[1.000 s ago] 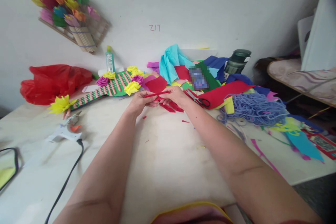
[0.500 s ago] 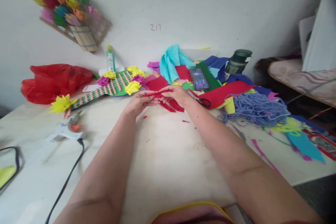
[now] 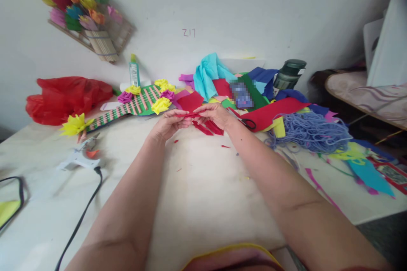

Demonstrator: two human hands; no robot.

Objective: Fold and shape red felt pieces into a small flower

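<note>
Between my two hands is a thin piece of red crepe paper (image 3: 191, 114), pinched at both ends. My left hand (image 3: 170, 123) closes thumb and fingers on its left end. My right hand (image 3: 216, 114) grips the right end, fingertips partly hidden by the paper. Just below lie cut red strips (image 3: 208, 128) on the table. Scissors with black handles (image 3: 248, 123) rest beside my right wrist, partly covered by it. Small red scraps (image 3: 225, 146) are scattered nearby.
A guitar-shaped craft (image 3: 140, 103) with paper flowers lies at the left, near a white glue gun (image 3: 82, 159) with a cord. Red plastic bag (image 3: 68, 99), glue bottle (image 3: 134, 72), blue yarn (image 3: 313, 133), coloured papers (image 3: 206, 76) and a dark green jar (image 3: 288, 75) line the back and right.
The red paper between my hands looks slightly flatter and narrower, and my fingers have shifted a little on it. Everything else stays in place.
</note>
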